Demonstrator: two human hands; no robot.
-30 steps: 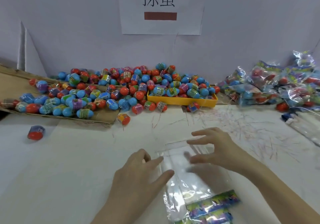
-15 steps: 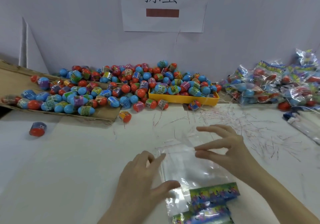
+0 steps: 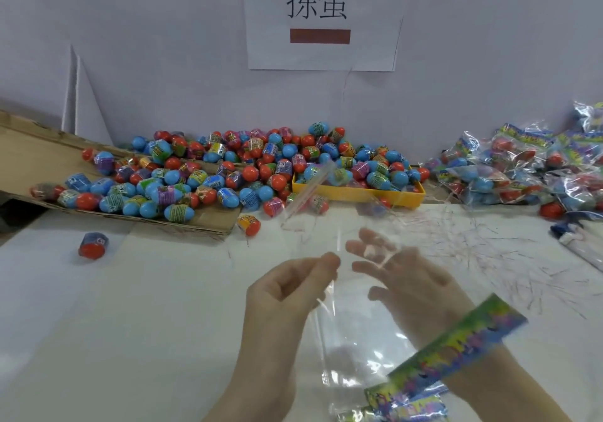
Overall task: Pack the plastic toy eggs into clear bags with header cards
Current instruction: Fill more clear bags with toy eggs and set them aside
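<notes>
Left hand (image 3: 287, 286) pinches the clear bag (image 3: 346, 330) edge above the table (image 3: 130, 323), while right hand (image 3: 404, 278), fingers spread, apparently sits inside it; toy eggs (image 3: 228, 173) lie piled behind.

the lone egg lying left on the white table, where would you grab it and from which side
Grip the egg across its wrapped middle, coming straight down from above. It lies alone on the table, apart from the cardboard, so fingers fit on both sides.

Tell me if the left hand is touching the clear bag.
Touching. The head view shows the left hand pinching the clear bag at its edge.
</notes>
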